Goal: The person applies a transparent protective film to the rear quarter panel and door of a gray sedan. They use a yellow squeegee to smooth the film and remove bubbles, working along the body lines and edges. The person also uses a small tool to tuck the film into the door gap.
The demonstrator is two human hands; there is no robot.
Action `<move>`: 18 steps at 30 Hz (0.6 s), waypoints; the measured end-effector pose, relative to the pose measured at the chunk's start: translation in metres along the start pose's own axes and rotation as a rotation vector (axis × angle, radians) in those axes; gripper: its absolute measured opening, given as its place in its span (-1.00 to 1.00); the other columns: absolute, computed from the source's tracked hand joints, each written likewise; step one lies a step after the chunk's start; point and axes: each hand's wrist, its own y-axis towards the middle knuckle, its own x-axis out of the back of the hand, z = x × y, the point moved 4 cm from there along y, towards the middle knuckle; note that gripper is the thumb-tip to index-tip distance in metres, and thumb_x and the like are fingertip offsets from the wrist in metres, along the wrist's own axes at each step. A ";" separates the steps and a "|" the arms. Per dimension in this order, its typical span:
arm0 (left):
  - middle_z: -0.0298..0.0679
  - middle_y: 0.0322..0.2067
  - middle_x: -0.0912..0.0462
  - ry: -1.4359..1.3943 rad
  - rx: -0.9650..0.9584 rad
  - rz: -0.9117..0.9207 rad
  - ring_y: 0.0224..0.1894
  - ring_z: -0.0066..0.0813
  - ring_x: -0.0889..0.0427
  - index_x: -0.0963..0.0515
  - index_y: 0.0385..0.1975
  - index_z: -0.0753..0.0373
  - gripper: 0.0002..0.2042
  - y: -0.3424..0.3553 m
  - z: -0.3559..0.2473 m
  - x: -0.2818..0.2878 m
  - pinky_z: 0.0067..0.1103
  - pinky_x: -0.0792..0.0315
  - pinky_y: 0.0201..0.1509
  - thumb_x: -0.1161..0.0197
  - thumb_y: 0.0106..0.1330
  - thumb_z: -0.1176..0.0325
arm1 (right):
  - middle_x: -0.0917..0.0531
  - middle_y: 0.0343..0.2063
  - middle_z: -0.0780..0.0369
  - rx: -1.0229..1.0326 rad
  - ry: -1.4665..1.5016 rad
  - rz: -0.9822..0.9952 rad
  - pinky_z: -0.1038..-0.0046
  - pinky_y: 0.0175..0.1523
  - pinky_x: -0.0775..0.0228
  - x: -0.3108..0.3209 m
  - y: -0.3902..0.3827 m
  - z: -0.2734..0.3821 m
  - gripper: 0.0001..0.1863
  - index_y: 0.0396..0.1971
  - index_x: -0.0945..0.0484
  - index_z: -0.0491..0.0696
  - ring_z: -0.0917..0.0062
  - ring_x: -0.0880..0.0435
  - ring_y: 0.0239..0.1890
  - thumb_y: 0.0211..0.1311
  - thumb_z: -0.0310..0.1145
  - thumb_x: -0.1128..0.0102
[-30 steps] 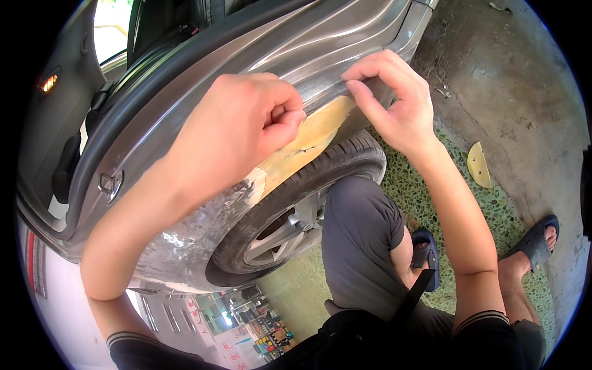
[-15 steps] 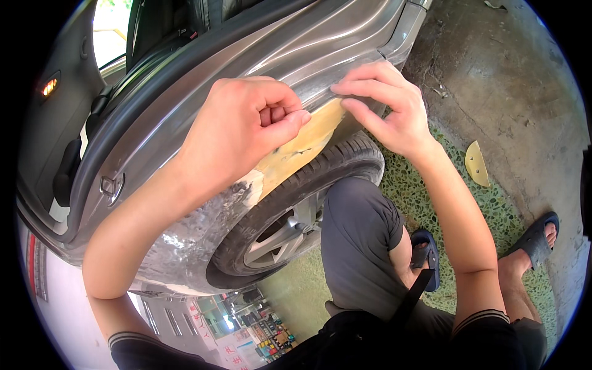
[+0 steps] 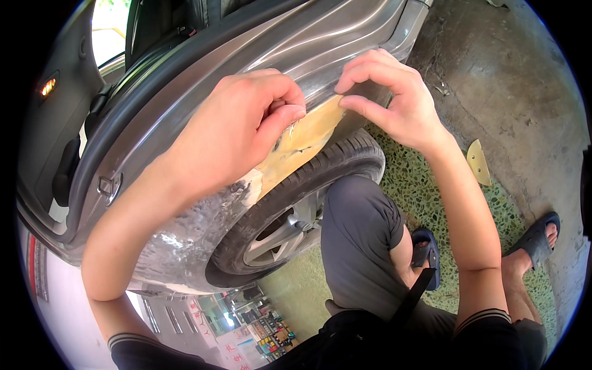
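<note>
My left hand (image 3: 240,120) is closed in a pinch over the car's grey-brown rear side panel (image 3: 280,46). A tiny pale sliver shows below its thumb; whatever the fingers hold is too small to name. To the right, my right hand (image 3: 394,98) curls its thumb and index finger toward each other at the upper right corner of a yellow filler patch (image 3: 302,145). Anything thin between those fingertips cannot be made out. The patch lies between both hands, above the wheel arch. Left of it, the panel is sanded to mottled grey and white.
Just below the patch is the rear tyre (image 3: 364,154) with its silver wheel. My bent knee (image 3: 357,209) is close to it. A yellow half-round piece with holes (image 3: 478,163) lies on the floor at right. Beside it is a person's sandalled foot (image 3: 536,240). The car door opening is upper left.
My right hand has shifted slightly up and to the right, its thumb and index more arched. My left hand has moved slightly, staying pinched, and the pale sliver now shows below its thumb.
</note>
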 end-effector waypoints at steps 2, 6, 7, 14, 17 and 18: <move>-0.26 -0.39 -0.52 -0.031 -0.013 0.041 -0.43 -0.58 -0.39 -0.59 -0.22 0.39 -0.93 0.001 0.003 0.001 -0.57 -0.34 -0.34 -0.26 0.48 0.51 | -0.73 -0.24 0.22 -0.015 0.004 -0.006 0.31 0.09 -0.53 -0.001 -0.001 -0.002 -0.77 -0.26 -0.71 -0.06 0.27 -0.69 -0.10 0.05 -0.48 -0.54; -0.19 -0.32 -0.53 -0.025 -0.099 0.114 -0.34 -0.39 -0.48 -0.56 -0.17 0.37 -0.94 0.003 0.005 0.004 -0.50 -0.41 -0.22 -0.23 0.46 0.54 | -0.74 -0.17 0.23 -0.067 0.020 0.028 0.35 0.14 -0.52 0.000 -0.003 -0.005 -0.76 -0.24 -0.72 -0.09 0.35 -0.70 -0.05 0.07 -0.48 -0.57; -0.18 -0.31 -0.53 -0.003 -0.129 0.128 -0.31 -0.32 -0.50 -0.55 -0.16 0.36 -0.94 0.004 0.005 0.005 -0.47 -0.43 -0.18 -0.22 0.46 0.54 | -0.74 -0.17 0.23 -0.063 0.020 0.027 0.35 0.14 -0.52 0.000 -0.003 -0.005 -0.76 -0.24 -0.72 -0.09 0.36 -0.70 -0.05 0.07 -0.48 -0.57; -0.15 -0.30 -0.50 0.054 -0.270 0.194 -0.24 -0.14 -0.51 -0.54 -0.16 0.32 -0.91 0.008 0.008 0.012 -0.38 -0.42 -0.10 -0.26 0.40 0.55 | -0.74 -0.21 0.24 -0.065 0.016 0.004 0.34 0.10 -0.54 0.001 -0.003 -0.006 -0.76 -0.26 -0.71 -0.07 0.32 -0.70 -0.08 0.07 -0.44 -0.57; -0.13 -0.29 -0.47 0.079 -0.279 0.190 -0.20 -0.12 -0.49 -0.52 -0.16 0.31 -0.90 0.007 0.006 0.012 -0.36 -0.41 -0.08 -0.25 0.39 0.57 | -0.75 -0.22 0.24 -0.060 0.019 -0.009 0.34 0.09 -0.54 0.000 -0.003 -0.007 -0.77 -0.26 -0.71 -0.06 0.31 -0.69 -0.08 0.08 -0.43 -0.56; -0.12 -0.28 -0.46 0.090 -0.277 0.180 -0.19 -0.10 -0.48 -0.50 -0.16 0.31 -0.89 0.006 0.004 0.010 -0.35 -0.41 -0.07 -0.24 0.38 0.58 | -0.75 -0.22 0.24 -0.056 0.018 -0.011 0.34 0.09 -0.54 0.000 -0.003 -0.007 -0.77 -0.26 -0.71 -0.06 0.31 -0.69 -0.08 0.08 -0.43 -0.56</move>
